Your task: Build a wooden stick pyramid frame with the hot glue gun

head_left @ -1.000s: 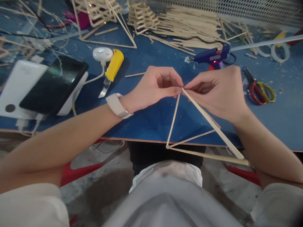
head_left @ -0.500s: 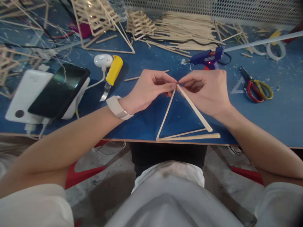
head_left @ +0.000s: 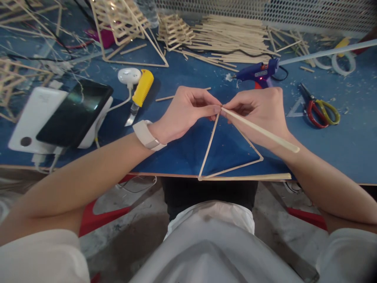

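Observation:
A triangle of thin wooden sticks stands at the table's near edge, its top corner pinched between the fingertips of my left hand. My right hand closes its thumb and finger at that same corner, on the end of another wooden stick that slants down to the right across my wrist. From the triangle's lower left corner one more stick runs right along the table edge. My fingertips hide the joint itself.
A blue glue gun with a lit red light lies beyond my right hand, scissors to its right. Leftward are a yellow cutter, a dark phone and a white power bank. Stick piles and stick frames line the back.
The stick at my right hand has swung right and up, away from the triangle's right side. The frame has turned slightly, showing the whole triangle and its lower right corner.

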The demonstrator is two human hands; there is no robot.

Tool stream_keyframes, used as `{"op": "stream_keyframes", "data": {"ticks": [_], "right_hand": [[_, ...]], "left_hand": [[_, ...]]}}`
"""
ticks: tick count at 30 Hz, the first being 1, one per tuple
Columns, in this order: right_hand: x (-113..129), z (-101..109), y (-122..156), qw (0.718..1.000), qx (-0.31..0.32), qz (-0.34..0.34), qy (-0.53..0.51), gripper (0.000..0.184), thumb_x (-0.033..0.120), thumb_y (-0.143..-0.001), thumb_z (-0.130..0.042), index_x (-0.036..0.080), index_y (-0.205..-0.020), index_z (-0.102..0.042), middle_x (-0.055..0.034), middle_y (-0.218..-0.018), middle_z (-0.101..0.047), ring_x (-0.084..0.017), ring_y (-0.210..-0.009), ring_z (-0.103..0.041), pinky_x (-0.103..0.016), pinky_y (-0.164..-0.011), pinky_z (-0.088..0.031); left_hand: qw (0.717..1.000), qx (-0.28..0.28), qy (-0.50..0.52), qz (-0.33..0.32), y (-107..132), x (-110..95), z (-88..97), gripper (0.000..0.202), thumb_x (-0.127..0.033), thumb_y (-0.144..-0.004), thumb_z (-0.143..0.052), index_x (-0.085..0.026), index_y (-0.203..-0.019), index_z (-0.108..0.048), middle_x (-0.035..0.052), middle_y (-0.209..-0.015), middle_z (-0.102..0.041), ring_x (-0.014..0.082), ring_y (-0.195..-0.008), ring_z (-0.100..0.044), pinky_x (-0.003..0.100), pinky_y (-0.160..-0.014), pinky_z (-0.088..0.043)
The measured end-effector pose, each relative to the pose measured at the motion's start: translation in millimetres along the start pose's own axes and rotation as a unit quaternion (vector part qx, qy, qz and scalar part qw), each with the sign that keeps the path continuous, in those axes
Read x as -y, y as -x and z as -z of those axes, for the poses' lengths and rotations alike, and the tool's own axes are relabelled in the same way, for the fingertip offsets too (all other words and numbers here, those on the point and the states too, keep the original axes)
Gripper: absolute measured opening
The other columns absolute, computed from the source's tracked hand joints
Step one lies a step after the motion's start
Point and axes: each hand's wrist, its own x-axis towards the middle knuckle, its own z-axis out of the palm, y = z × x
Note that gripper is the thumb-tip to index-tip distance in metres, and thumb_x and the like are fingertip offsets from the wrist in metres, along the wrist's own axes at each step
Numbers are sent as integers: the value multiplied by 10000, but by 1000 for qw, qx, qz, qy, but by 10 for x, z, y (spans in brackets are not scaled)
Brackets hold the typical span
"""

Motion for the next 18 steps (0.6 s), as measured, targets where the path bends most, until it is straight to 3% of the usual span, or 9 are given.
{"op": "stream_keyframes", "data": {"ticks": [4,9,12,18], "right_hand": [[9,-6,8,1000,4,-6,-11,152,455,-981,-982,351,-889,-921,-47,-884,-831,-316,-877,-776,-553,-992,-701],[27,34,-6,1000,9,16,9,105,382,-1071,-868,371,-1022,-960,-35,-1030,-897,-321,-944,-820,-556,-990,-713],[22,60,-44,999,21,-7,-44,72,397,-1017,-933,342,-971,-945,-40,-966,-885,-298,-877,-828,-513,-885,-738],[-47,55,-122,985,56,-70,-148,219,439,-922,-1053,276,-895,-909,-44,-845,-861,-235,-766,-805,-408,-769,-733]], "left_hand": [[1000,0,2,-14,-6,16,2,422,-580,-791,-1136,-227,-915,-942,32,-812,-838,141,-745,-777,276,-762,-674],[999,-9,42,1,-39,26,16,410,-537,-747,-1167,-235,-897,-935,15,-805,-821,117,-737,-749,259,-745,-660],[999,11,53,8,-38,21,27,348,-488,-788,-1153,-237,-914,-947,24,-840,-839,114,-766,-767,250,-761,-656],[999,15,49,18,-15,6,5,385,-515,-767,-1161,-230,-909,-945,26,-825,-837,126,-729,-759,280,-750,-654]]}}
